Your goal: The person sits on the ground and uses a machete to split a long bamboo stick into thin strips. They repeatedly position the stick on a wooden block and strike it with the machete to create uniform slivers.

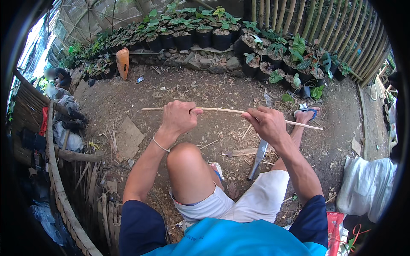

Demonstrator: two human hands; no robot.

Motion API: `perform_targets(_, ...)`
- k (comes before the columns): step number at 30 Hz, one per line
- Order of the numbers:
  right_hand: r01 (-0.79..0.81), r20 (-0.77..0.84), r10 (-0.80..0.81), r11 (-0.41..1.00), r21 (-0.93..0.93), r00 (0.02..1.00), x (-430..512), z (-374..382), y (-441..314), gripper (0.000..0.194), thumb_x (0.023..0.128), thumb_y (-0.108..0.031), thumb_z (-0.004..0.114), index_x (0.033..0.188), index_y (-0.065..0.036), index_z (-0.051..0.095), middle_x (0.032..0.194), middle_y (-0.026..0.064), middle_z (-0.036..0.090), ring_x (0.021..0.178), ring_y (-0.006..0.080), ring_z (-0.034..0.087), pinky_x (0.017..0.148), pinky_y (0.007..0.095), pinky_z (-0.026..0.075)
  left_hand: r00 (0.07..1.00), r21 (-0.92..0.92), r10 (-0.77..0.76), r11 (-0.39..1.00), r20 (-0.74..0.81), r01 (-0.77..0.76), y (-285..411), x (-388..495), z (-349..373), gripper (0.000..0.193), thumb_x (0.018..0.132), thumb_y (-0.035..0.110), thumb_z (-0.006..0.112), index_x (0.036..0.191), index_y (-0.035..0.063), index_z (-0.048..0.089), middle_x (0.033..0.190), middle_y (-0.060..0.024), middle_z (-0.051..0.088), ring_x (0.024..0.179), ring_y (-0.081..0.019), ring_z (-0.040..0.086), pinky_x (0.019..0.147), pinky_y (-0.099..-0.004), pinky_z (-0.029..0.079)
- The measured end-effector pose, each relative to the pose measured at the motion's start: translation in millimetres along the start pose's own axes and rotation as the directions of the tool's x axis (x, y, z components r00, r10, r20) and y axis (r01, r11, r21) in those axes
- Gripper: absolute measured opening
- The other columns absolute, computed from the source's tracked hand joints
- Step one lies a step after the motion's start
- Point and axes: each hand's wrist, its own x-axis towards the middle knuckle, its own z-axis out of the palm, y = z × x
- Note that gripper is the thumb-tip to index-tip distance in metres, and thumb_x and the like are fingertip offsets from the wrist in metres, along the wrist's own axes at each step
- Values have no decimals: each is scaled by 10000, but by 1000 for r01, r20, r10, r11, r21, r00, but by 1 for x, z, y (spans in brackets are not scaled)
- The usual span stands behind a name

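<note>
A long, thin strip of pale wood, likely bamboo (221,109), is held crosswise in front of me and bows slightly upward in the middle. My left hand (180,116) is closed around it near its left end, with a short piece sticking out. My right hand (266,123) grips it farther right, fingers over the top, and a longer end slants down past the wrist. Below my right hand a large metal blade, perhaps a machete (258,158), lies on the dirt, its upper end partly hidden. A flat wooden piece (241,152) lies beside the blade.
Potted seedlings in black bags (203,38) line a stone edging ahead. An orange curved object (122,63) stands before them. A bamboo fence (336,35) rises at upper right, a white sack (365,188) sits at right. Split sticks (107,217) and a cardboard piece (128,137) lie left.
</note>
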Motion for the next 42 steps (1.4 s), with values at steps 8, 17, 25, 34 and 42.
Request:
perform_targets(8, -99, 20, 100, 994, -48, 995, -7, -9, 4, 342, 1025, -471, 667, 969, -167, 813, 744, 80, 677, 652, 329, 698, 555, 473, 528, 998, -11, -63, 998, 1, 63, 12, 12, 15, 304, 885, 314, 783, 683, 91, 739, 614, -190, 653, 619, -444, 671, 596, -526, 537)
perform_targets(17, -170, 141, 163, 985, 39, 977, -10, -26, 7, 316, 1015, -429, 692, 989, -140, 816, 779, 121, 722, 706, 366, 713, 615, 504, 538, 993, 17, -32, 999, 110, 30, 22, 19, 10, 311, 886, 316, 787, 676, 88, 752, 617, -186, 661, 629, -444, 674, 605, -522, 540)
perform_targets(25, 36, 147, -83, 954, 296, 986, -7, -31, 15, 290, 1047, -369, 651, 1039, -103, 768, 780, 160, 727, 731, 405, 704, 640, 527, 530, 913, -234, 311, 939, 264, -252, 57, 35, -2, 295, 961, 348, 726, 819, 90, 729, 670, -166, 670, 679, -405, 687, 624, -507, 523)
perform_targets(34, 16, 80, -26, 993, 121, 996, -10, -35, 22, 305, 1030, -383, 674, 921, -103, 725, 821, 114, 707, 707, 384, 699, 604, 510, 542, 928, -195, 330, 935, 173, -296, 88, 39, 23, 264, 987, 289, 694, 830, 77, 717, 727, -169, 700, 693, -416, 691, 608, -522, 525)
perform_targets(42, -124, 82, 124, 992, -12, 989, -10, -19, 2, 356, 1052, -442, 616, 903, -144, 739, 831, 97, 718, 711, 369, 717, 591, 507, 567, 973, 6, 105, 994, 206, -108, 87, 39, 44, 301, 960, 293, 669, 763, 73, 729, 680, -219, 688, 675, -467, 694, 619, -575, 541)
